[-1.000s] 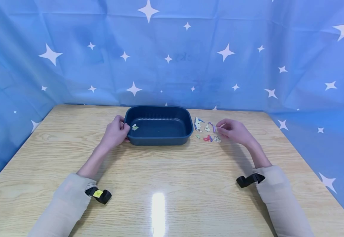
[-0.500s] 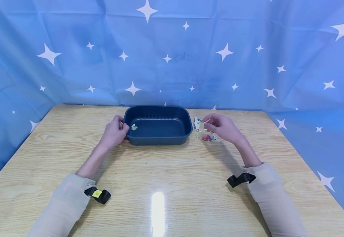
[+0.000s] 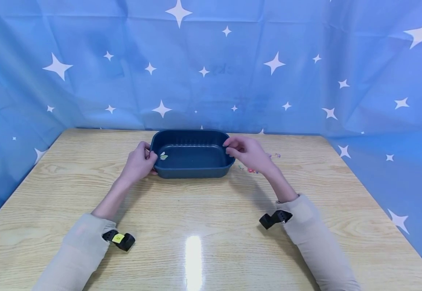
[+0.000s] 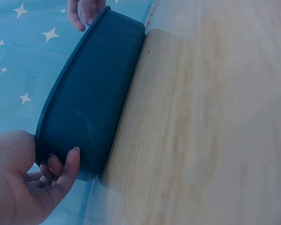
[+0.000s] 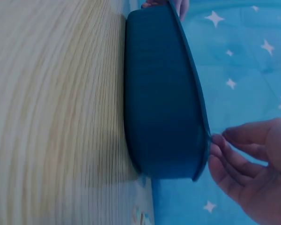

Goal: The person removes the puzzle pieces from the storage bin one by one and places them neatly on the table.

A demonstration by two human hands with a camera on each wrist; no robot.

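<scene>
A dark blue rectangular bin (image 3: 193,173) stands near the table's back edge. My left hand (image 3: 141,161) grips its left end, with the thumb over the rim and curled fingers (image 4: 68,173) against the outside wall. Green and white leaf-shaped stickers (image 3: 163,156) show inside by that hand. My right hand (image 3: 245,152) is at the bin's right rim. Its thumb and fingers (image 5: 218,139) meet in a pinch beside the rim, around a small sticker that is almost hidden. Under and beyond the right hand lie more flat colourful pieces (image 3: 252,170), partly covered.
A light wood table (image 3: 182,210) carries the bin. A blue curtain with white stars (image 3: 203,97) hangs right behind its back edge. A tiny pink and purple piece (image 3: 277,155) lies to the right of the right hand.
My right hand has moved left from the colourful pieces to the bin's right rim, its fingers staying in a pinch. The left hand keeps its grip on the bin.
</scene>
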